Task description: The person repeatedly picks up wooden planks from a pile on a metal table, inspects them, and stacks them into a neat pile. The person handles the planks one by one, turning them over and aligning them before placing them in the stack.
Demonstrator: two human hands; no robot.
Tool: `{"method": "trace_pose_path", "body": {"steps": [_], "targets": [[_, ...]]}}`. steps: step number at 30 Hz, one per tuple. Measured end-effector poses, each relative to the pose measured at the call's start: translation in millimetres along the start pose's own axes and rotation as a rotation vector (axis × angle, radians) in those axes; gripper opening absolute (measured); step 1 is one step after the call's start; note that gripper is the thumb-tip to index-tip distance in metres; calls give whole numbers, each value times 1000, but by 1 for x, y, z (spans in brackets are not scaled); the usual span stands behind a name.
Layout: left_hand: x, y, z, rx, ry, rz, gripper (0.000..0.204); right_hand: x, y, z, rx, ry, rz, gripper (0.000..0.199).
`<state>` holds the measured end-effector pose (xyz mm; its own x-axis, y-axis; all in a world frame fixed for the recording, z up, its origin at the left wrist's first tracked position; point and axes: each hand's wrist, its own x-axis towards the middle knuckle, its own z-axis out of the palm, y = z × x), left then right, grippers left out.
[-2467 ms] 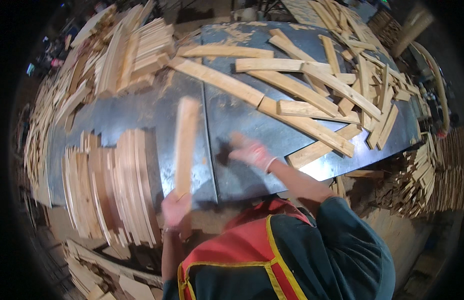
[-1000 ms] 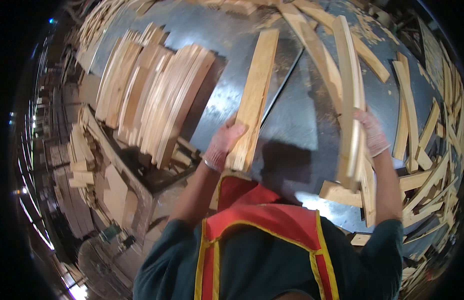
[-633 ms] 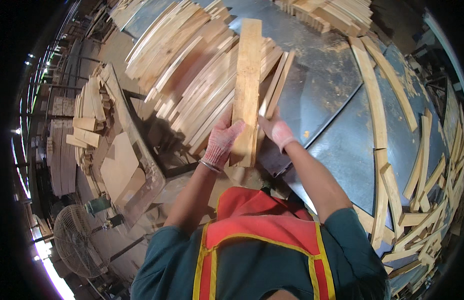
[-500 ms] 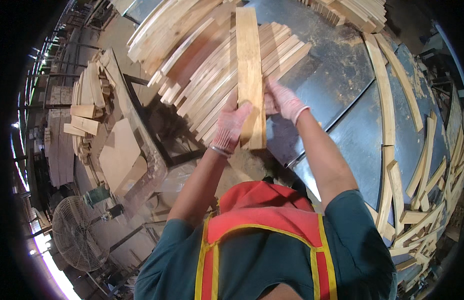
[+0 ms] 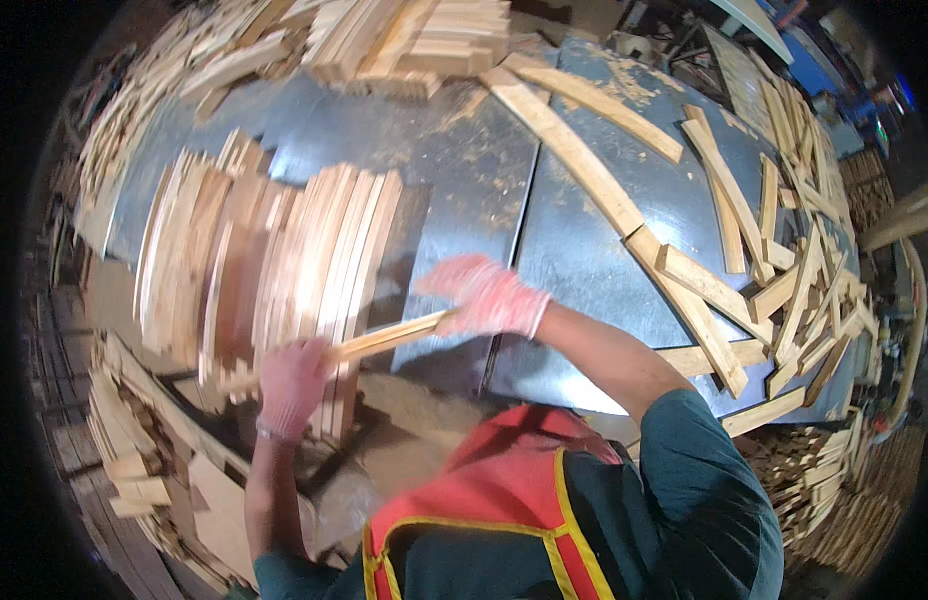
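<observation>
My left hand (image 5: 292, 385), in a pink glove, grips a pale wooden slat (image 5: 369, 343) near its left end. My right hand (image 5: 484, 297), gloved the same, holds the slat's other end over the metal table's (image 5: 464, 200) front edge. The slat lies nearly level, tilted up to the right, blurred by motion. Right behind it a row of slats (image 5: 274, 255) stands packed on edge on the table's left part. My left hand is against the near ends of that row.
Loose boards (image 5: 704, 290) lie scattered across the table's right side, with long ones (image 5: 574, 150) running diagonally. More stacks (image 5: 414, 35) sit at the far edge. Offcut piles (image 5: 134, 470) fill the floor at left and lower right (image 5: 834, 490).
The slat, held upright by both hands half a second ago, has swung down to lie nearly level. The view has turned back toward the table's middle and right.
</observation>
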<state>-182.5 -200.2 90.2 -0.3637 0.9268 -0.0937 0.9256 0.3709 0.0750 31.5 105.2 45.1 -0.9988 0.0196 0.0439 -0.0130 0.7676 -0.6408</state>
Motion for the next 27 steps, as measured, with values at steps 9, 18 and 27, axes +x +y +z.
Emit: {"method": "trace_pose_path", "body": {"steps": [9, 18, 27], "targets": [[40, 16, 23, 209, 47, -358, 80, -129, 167, -130, 41, 62, 1248, 91], [146, 256, 139, -2136, -539, -618, 60, -178, 363, -193, -439, 466, 989, 94], [151, 292, 82, -1880, -407, -752, 44, -205, 318, -197, 763, 242, 752, 71]]}}
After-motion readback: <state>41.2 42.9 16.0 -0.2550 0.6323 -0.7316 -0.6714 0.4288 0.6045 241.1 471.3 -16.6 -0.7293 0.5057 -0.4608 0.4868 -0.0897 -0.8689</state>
